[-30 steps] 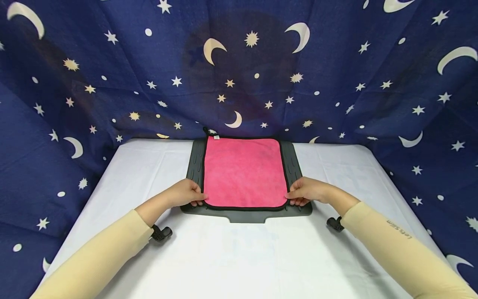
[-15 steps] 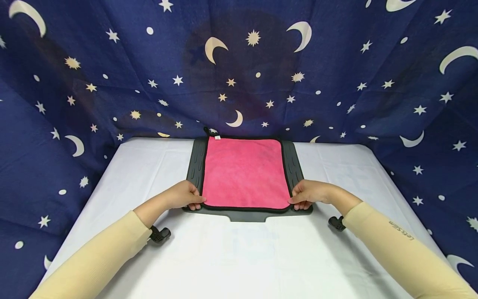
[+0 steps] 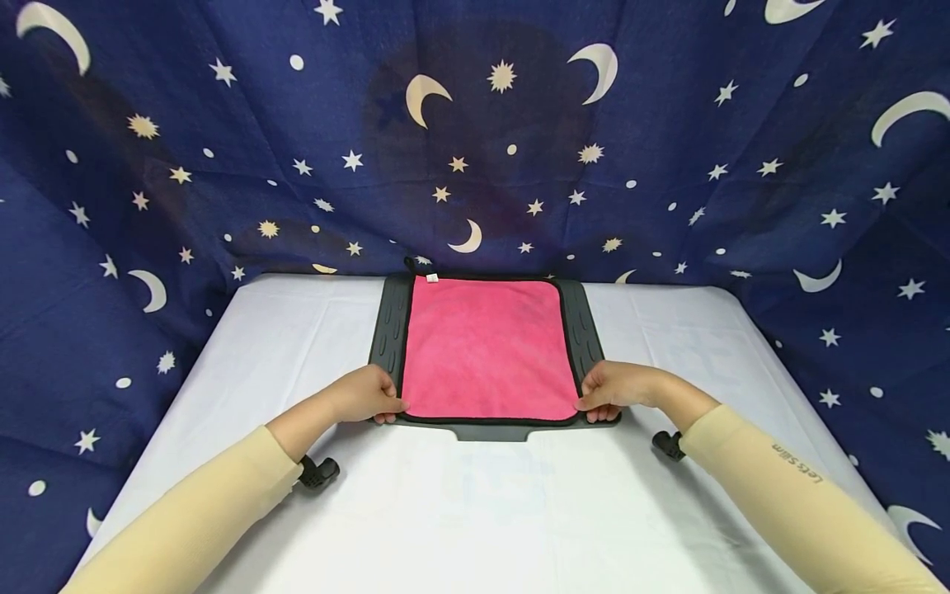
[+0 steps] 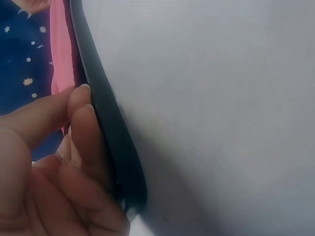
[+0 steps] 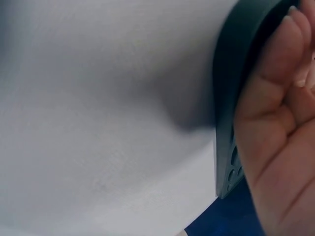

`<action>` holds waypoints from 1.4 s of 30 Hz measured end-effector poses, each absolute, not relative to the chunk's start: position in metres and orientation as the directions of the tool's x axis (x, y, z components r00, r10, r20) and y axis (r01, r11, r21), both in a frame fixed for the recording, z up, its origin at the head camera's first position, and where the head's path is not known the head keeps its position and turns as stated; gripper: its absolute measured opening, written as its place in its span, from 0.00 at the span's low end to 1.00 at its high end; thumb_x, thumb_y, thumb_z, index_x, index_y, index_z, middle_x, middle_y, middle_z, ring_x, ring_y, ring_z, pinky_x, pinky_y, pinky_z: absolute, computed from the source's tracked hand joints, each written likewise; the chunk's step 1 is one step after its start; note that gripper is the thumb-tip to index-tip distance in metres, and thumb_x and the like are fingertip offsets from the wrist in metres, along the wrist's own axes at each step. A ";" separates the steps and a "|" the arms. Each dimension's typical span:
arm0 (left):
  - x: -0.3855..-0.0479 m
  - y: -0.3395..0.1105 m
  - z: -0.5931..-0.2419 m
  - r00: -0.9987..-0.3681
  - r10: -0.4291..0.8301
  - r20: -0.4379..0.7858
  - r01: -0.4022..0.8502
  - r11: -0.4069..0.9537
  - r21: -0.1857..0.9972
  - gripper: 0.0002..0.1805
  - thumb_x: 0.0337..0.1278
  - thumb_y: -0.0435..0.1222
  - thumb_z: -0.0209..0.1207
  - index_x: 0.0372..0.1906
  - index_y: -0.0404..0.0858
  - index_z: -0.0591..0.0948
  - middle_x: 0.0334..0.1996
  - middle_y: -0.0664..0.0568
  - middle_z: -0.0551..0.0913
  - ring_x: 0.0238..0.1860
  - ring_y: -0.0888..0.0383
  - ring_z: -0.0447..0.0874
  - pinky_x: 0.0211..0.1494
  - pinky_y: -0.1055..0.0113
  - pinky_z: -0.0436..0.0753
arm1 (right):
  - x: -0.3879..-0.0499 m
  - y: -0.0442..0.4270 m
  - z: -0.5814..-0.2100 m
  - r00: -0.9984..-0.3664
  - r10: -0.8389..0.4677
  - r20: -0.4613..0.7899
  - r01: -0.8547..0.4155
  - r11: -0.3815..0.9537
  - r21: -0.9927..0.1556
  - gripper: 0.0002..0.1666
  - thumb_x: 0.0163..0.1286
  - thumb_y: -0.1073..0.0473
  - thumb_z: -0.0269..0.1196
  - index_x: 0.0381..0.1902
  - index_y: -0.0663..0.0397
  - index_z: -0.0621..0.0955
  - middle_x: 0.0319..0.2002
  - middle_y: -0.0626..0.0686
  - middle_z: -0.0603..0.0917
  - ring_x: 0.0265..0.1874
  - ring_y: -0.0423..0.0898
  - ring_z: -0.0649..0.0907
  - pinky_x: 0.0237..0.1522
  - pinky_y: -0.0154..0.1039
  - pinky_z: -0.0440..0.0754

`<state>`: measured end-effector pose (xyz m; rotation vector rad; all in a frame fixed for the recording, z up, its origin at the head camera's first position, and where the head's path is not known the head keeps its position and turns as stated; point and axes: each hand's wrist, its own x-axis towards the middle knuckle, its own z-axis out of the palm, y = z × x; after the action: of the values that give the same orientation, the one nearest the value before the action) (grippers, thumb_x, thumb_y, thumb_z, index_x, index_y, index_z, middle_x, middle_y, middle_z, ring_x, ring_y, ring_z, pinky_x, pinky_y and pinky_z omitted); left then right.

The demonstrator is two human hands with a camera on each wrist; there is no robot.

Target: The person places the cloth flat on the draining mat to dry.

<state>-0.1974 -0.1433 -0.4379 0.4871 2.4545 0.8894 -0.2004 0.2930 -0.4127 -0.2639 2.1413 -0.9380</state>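
Observation:
A square pink cloth [image 3: 486, 351] with black edging lies spread over a dark grey tray-like mat [image 3: 491, 432], whose ridged sides show to the left and right of it. My left hand [image 3: 365, 394] pinches the cloth's near left corner between thumb and fingers. At the near right corner, my right hand [image 3: 616, 388] pinches the cloth the same way. In the left wrist view, the fingers [image 4: 86, 140] sit against the mat's dark edge with a strip of pink cloth beyond them. The right wrist view shows the palm [image 5: 275, 113] beside the mat's rim; the cloth is hidden there.
The mat rests at the back of a table covered with a white cloth [image 3: 490, 528]. Behind and at both sides hangs a dark blue curtain [image 3: 653, 165] with moons and stars. A small tag [image 3: 432, 278] and black loop mark the cloth's far left corner.
Both hands have come slightly nearer with the cloth's near corners. The cloth's near edge now lies closer to the mat's near edge, and its far edge has shifted slightly nearer.

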 end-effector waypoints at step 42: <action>-0.293 -0.096 -0.410 -0.966 0.227 0.122 0.245 0.660 0.710 0.13 0.71 0.39 0.55 0.49 0.36 0.82 0.43 0.44 0.85 0.46 0.49 0.82 0.55 0.55 0.78 | -0.296 0.248 -0.392 -0.961 -0.270 0.053 -0.258 0.815 -0.519 0.11 0.75 0.57 0.58 0.41 0.59 0.83 0.36 0.56 0.84 0.36 0.52 0.80 0.43 0.48 0.77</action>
<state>-0.2929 -0.0957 -0.4099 0.4102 2.8826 1.2387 -0.2965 0.2481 -0.3917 -0.4323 2.9711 -0.8444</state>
